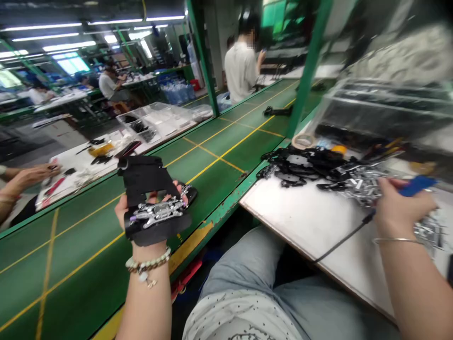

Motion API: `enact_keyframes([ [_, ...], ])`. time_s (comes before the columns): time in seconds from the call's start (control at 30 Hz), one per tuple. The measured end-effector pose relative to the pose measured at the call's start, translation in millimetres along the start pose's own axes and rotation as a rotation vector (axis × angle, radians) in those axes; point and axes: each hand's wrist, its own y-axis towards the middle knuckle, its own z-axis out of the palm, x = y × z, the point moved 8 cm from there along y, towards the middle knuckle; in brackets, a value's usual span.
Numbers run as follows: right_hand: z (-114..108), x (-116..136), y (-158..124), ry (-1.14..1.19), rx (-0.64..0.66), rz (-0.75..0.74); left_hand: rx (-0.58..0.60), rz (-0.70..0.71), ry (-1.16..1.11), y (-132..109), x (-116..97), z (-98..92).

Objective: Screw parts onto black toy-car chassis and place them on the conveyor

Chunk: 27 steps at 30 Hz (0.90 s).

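Head view is showing, at far left, a co-worker's hands point(33, 177) working over the left end of a white table point(79, 153), where a red-handled tool point(55, 185) is lying near the edge. Above the near edge of the green conveyor belt point(212, 177), the left hand point(153, 197) is clamping a black assembly point(148, 172), its fingers wrapping around it; a silver metal frame point(161, 212) is sitting across its lower part. Farther along, a black part point(279, 111) is lying by the belt's right edge. On the white tabletop point(283, 208), a tape roll point(303, 141) and a heap of black parts point(304, 163) are occupying the far left corner, with silver metal parts point(364, 184) adjoining at the right. Just beside these, the right hand point(398, 208) is closing around a blurred blue-handled tool point(417, 185).
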Motion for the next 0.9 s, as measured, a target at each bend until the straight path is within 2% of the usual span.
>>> enact_keyframes([
  [0.03,-12.2,-3.2,1.8,-0.003,-0.119,0.059,0.004,-0.031,0.010,2.3,4.0,0.8],
  [0.1,-30.3,-3.6,0.4,-0.006,-0.275,0.126,0.026,-0.052,0.028,9.6,10.1,1.9],
  [0.17,-41.5,0.6,-4.1,0.002,-0.369,0.143,0.075,-0.111,0.046,19.2,22.1,3.7],
  [0.23,-44.7,4.8,-6.7,0.023,-0.394,0.146,0.123,-0.170,0.062,29.6,36.8,5.9],
  [0.37,-40.0,9.3,0.2,0.076,-0.327,0.164,0.216,-0.304,0.078,49.2,72.2,14.0],
  [0.47,-38.1,10.5,7.6,0.090,-0.251,0.192,0.278,-0.476,0.039,59.0,102.3,22.3],
  [0.57,-39.1,9.5,4.1,0.065,-0.171,0.239,0.282,-0.619,0.018,63.7,127.9,25.4],
  [0.73,-36.6,13.9,-28.0,-0.031,-0.040,0.259,0.181,-0.679,0.013,58.2,162.2,25.5],
  [0.9,4.1,34.0,-66.3,-0.097,0.163,0.203,0.201,-0.665,-0.002,48.1,183.7,45.0],
])
